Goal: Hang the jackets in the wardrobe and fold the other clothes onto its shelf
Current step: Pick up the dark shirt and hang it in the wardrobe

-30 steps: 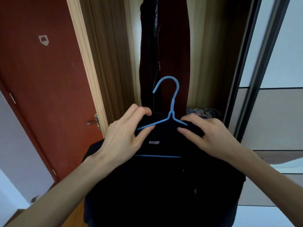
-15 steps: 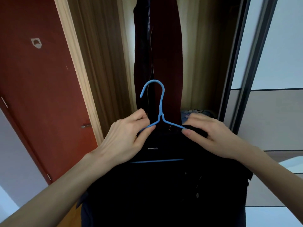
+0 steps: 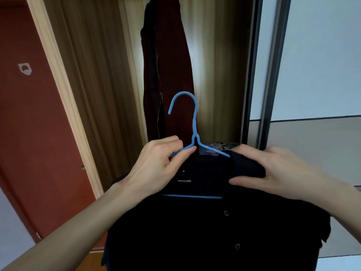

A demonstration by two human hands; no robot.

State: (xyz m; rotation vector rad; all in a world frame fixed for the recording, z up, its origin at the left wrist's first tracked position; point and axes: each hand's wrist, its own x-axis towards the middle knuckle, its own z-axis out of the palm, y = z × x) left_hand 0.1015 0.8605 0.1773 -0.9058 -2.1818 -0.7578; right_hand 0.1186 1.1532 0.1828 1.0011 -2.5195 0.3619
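Observation:
A black buttoned jacket [image 3: 214,231] hangs on a blue wire hanger [image 3: 194,122] that I hold up in front of the open wardrobe. My left hand [image 3: 156,169] pinches the hanger's left arm together with the jacket's shoulder. My right hand [image 3: 273,171] grips the jacket's collar fabric over the hanger's right arm. The hanger's hook points up and left, free in the air. A dark red jacket [image 3: 170,75] hangs inside the wardrobe straight behind the hook.
The wardrobe's wooden left wall [image 3: 93,75] and its dark sliding-door frame [image 3: 259,75] bound the opening. Patterned folded cloth [image 3: 222,145] lies on the shelf inside. A red room door [image 3: 29,114] stands to the left.
The hanger with the black jacket has risen and come closer to the wardrobe. My right hand has slid outward along the collar and now grips more fabric.

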